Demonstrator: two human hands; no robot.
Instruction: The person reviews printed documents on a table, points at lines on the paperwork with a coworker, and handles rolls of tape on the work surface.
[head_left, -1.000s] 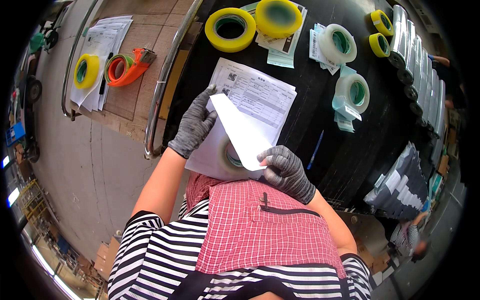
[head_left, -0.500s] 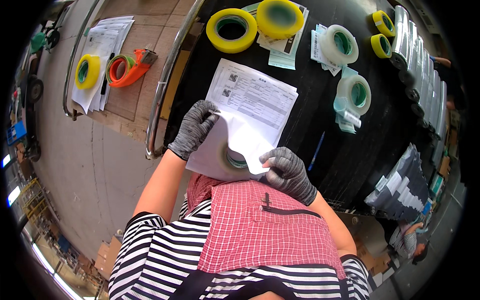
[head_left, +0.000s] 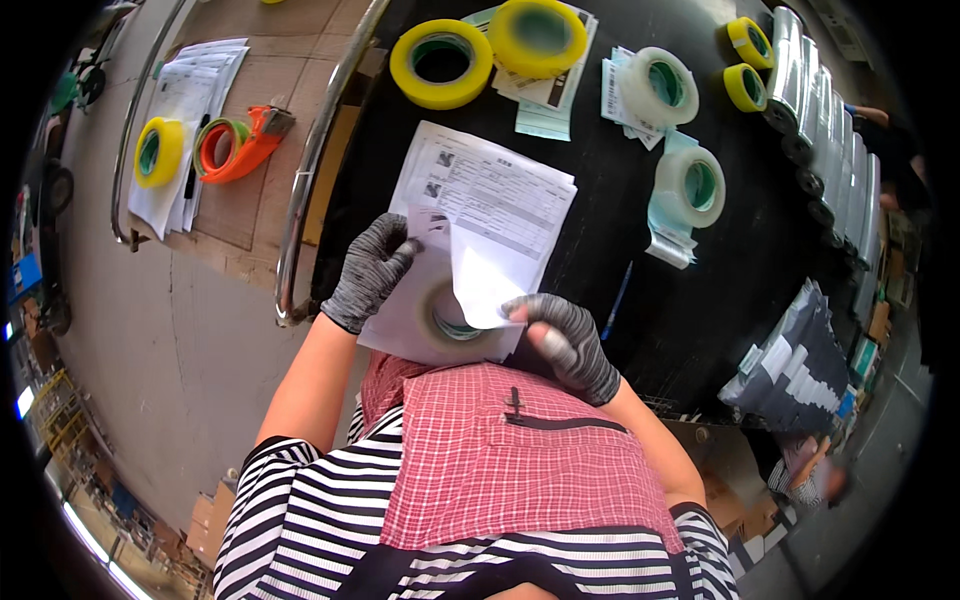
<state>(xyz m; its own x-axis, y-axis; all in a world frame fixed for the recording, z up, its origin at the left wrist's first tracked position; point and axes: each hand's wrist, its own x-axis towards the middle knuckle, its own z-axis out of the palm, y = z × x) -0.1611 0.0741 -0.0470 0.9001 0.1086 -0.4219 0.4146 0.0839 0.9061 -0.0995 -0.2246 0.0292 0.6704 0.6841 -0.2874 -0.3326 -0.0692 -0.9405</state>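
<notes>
While the left hand [head_left: 370, 272] is pinching a curling sheet [head_left: 485, 283] at its left edge, the right hand [head_left: 568, 345] is meeting its lower right corner; whether it is gripping, I cannot tell. The sheet is arching above the papers [head_left: 505, 195], partly covering a roll [head_left: 440, 318]. Beyond the right hand, a pen [head_left: 617, 300] is lying on the black surface [head_left: 745, 190].

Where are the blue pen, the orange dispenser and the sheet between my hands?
Blue pen [head_left: 617, 300]: head view, middle of its barrel.
Orange dispenser [head_left: 261, 146]: head view, on its orange body.
Sheet [head_left: 479, 286]: head view, on its bright white part.
</notes>
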